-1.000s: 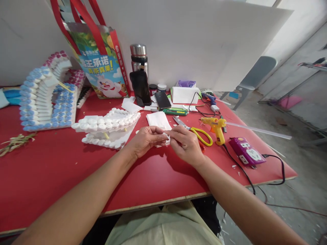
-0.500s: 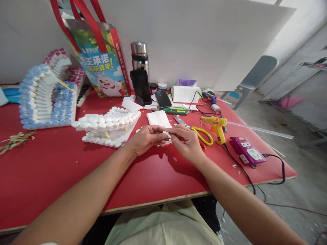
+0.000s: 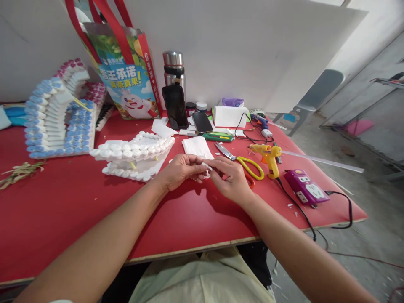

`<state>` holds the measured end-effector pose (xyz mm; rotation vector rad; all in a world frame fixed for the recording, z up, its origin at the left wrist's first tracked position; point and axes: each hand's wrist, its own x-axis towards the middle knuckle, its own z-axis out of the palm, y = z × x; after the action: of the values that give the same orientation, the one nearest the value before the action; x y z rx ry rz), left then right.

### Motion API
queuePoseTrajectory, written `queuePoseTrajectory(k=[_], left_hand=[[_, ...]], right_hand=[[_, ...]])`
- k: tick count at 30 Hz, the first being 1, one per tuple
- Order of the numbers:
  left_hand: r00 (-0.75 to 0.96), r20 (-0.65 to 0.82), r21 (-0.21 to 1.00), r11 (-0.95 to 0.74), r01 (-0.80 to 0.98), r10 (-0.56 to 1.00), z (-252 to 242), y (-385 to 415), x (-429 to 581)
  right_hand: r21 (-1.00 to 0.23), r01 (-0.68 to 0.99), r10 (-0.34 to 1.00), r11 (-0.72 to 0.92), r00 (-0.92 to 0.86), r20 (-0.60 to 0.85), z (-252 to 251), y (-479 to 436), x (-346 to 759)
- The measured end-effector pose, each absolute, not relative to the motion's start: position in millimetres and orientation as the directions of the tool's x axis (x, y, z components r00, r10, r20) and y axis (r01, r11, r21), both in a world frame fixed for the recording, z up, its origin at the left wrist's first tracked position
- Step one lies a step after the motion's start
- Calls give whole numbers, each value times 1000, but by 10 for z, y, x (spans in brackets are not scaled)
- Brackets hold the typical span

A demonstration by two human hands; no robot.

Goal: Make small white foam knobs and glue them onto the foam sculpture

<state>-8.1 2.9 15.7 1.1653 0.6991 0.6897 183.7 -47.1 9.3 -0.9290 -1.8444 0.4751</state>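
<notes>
My left hand (image 3: 181, 171) and my right hand (image 3: 229, 178) meet over the middle of the red table (image 3: 78, 210). Both pinch a small white foam piece (image 3: 206, 167) between their fingertips. Just left of my left hand lies a white stepped foam model (image 3: 134, 156) edged with round white knobs. A flat white foam sheet (image 3: 196, 147) lies right behind my hands. Yellow-handled scissors (image 3: 244, 162) rest beside my right hand.
A yellow glue gun (image 3: 268, 156) and a purple power strip (image 3: 304, 188) with black cords sit at the right. A blue-knobbed foam model (image 3: 55, 120) stands at far left. A printed bag (image 3: 126, 80), a steel flask (image 3: 173, 69), two phones and a white box (image 3: 229, 117) line the back.
My hands stayed together on the small white piece, with only slight finger movement. The view shifted a little.
</notes>
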Motion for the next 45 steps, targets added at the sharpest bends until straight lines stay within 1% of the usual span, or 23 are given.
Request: queuePoseTrajectory(k=[4, 12, 15, 22, 25, 27, 30, 34, 42, 45], left_hand=[[628, -108, 970, 221, -104, 771, 136, 20, -85], [645, -127, 977, 209, -52, 753, 99, 25, -90], [634, -114, 976, 206, -73, 764, 116, 21, -73], [612, -115, 971, 218, -97, 783, 141, 29, -78], [602, -126, 970, 226, -92, 788, 144, 36, -89], [602, -131, 969, 230, -90, 788, 148, 37, -91], [612, -132, 968, 235, -91, 779, 159, 30, -85], [630, -115, 966, 234, -110, 768, 171, 16, -77], [613, -136, 961, 253, -108, 778, 168, 20, -74], [598, -153, 965, 251, -83, 787, 159, 15, -71]], right_hand=[[-612, 420, 732, 670, -240, 638, 87, -469, 1858], [-568, 465, 716, 679, -252, 650, 86, -470, 1863], [-601, 449, 737, 661, -240, 631, 102, -471, 1859], [-772, 327, 838, 545, -204, 506, 172, -468, 1837], [-812, 301, 866, 499, -185, 464, 170, -459, 1816], [-807, 314, 866, 500, -174, 469, 161, -449, 1809], [-770, 336, 840, 542, -178, 513, 152, -438, 1814], [-752, 329, 819, 572, -183, 543, 155, -445, 1827], [-768, 352, 843, 535, -168, 511, 139, -449, 1822], [-698, 394, 799, 597, -218, 560, 104, -440, 1842]])
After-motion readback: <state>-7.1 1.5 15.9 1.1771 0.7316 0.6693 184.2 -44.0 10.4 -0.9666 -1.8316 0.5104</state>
